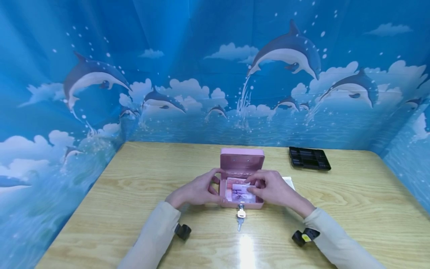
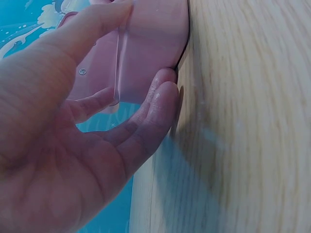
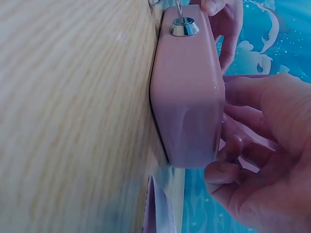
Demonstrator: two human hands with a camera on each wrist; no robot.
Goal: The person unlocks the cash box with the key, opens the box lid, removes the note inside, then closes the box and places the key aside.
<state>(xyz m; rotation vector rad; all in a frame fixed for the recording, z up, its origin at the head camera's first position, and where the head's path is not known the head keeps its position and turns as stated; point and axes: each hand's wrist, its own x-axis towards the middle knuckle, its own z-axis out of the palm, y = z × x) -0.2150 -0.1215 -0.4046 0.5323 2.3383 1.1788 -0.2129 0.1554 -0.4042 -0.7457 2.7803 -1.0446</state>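
A small pink cash box [image 1: 241, 205] stands on the table with its lid [image 1: 242, 161] raised. Keys [image 1: 240, 213] hang from the lock on its front. Inside lie a purple banknote [image 1: 239, 195] and, behind it, a reddish banknote [image 1: 231, 182]. My left hand [image 1: 203, 188] holds the box at its left side, thumb at the front corner; in the left wrist view its fingers [image 2: 163, 104] curve along the side wall, low near the table. My right hand [image 1: 273, 186] reaches over the right rim, thumb and forefinger pinching the purple note's upper edge. In the right wrist view the fingertips are hidden behind the wall.
A black compartment tray [image 1: 309, 158] lies at the back right of the wooden table [image 1: 151, 164]. Partly behind my right hand is a white paper item [image 1: 289, 182]. A blue dolphin-print curtain [image 1: 201, 74] encloses the back and sides.
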